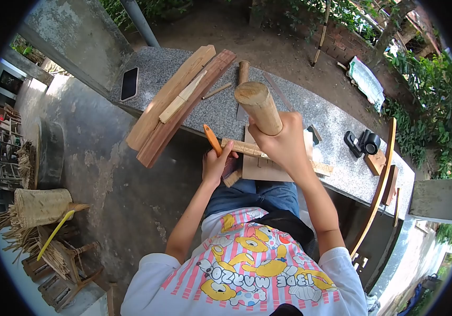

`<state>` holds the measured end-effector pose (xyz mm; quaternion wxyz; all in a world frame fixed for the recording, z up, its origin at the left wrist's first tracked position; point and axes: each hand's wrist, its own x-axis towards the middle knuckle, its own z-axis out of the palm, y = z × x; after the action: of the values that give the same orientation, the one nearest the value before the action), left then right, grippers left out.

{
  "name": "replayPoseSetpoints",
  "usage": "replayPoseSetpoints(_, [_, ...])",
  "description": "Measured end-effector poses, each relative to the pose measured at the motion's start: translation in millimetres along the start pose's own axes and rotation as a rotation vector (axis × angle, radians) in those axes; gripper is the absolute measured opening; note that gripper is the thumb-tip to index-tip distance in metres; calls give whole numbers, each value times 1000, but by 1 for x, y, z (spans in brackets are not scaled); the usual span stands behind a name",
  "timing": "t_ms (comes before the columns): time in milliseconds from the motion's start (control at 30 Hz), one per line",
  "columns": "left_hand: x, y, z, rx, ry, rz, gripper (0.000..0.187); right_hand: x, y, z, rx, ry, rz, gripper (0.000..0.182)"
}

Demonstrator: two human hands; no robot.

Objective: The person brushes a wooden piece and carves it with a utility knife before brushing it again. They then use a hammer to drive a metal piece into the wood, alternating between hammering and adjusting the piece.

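My right hand [281, 137] is wrapped round a thick, round wooden mallet [265, 113], its end grain facing up. Below that hand lies a narrow wooden strip [242, 148] with pencilled cross marks, on a flat pale board [268, 171] at the bench edge, over my lap. In my closed left hand [217, 166] is a paintbrush [212, 139]; its orange handle points up and its pale bristles hang down. The left thumb touches the near end of the strip. My right hand hides part of the strip's middle.
A speckled stone bench [310, 100] bears thick wooden planks [176, 100], a phone [129, 84], a small stick [216, 90], a black tape-like tool [368, 142] and a wood block [376, 162]. A long curved bamboo strip [379, 192] leans at the right. A woven basket [41, 208] stands left.
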<state>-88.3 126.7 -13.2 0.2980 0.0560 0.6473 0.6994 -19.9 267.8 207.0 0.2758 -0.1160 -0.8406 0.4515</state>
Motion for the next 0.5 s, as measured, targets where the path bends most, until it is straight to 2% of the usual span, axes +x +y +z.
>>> replayPoseSetpoints(200, [3,-7,-2,2,10,22,47,0,4,8,-28,15,-84,17])
replayPoseSetpoints(300, [2,-7,-2,-17,6,18,47,-4,-1,12,-46,68,-22,18])
replayPoseSetpoints(500, [1,-5,-5,9,0,29,47,2,3,20,-47,40,-42,19])
